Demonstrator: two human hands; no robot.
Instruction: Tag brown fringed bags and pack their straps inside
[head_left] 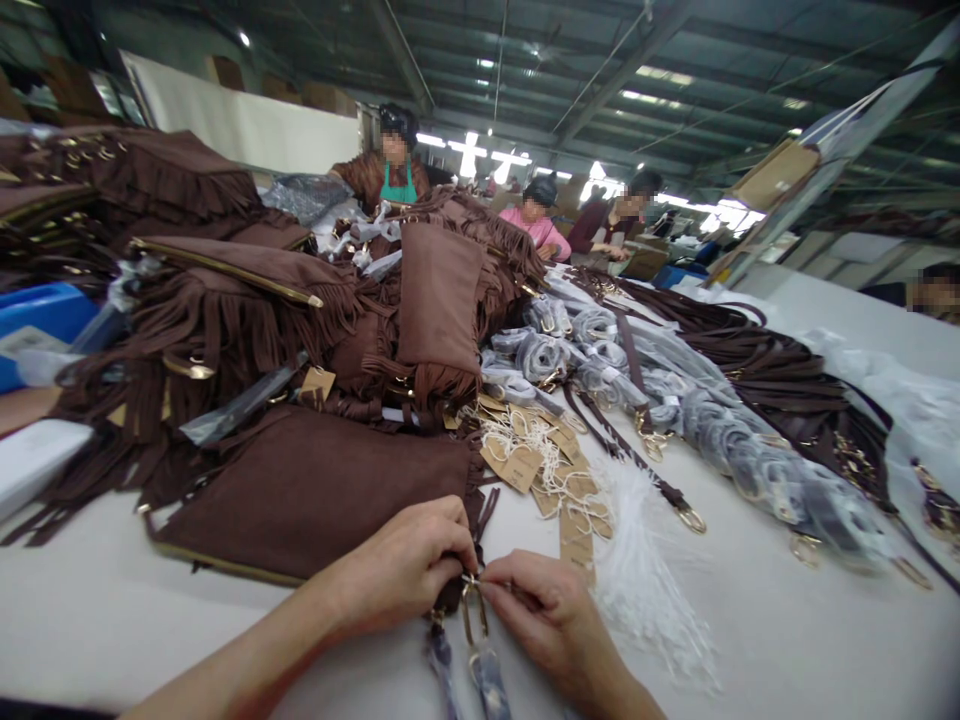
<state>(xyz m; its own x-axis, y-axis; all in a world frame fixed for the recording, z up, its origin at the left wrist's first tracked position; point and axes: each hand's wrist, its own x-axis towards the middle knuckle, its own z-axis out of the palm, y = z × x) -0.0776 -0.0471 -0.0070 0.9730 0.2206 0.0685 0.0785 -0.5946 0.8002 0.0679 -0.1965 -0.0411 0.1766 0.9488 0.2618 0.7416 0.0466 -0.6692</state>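
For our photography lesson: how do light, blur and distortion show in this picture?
Head view: far lights glare white under a dim roof; head view: wrapped straps shine, the brown bag looks matte; head view: white threads blur together beside the right hand; head view: the post leans, perhaps from lens distortion.

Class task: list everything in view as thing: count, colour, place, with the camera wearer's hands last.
heaped bags: many, brown, left and centre
flat bag: one, brown, before the heap
paper tags: many, tan, right of flat bag
loose cords: a bunch, white, beside the tags
wrapped straps: many, greyish, mid-right
bare straps: many, dark brown, far right
oval clasp: one, gold, between the hands
container: one, blue, left edge
table: one, white, under the goods
co-workers: at least four, varied clothing, background
lights: several, white, overhead
left hand: one, bare, left of clasp, grip unclear
right hand: one, bare, fingertips at the clasp
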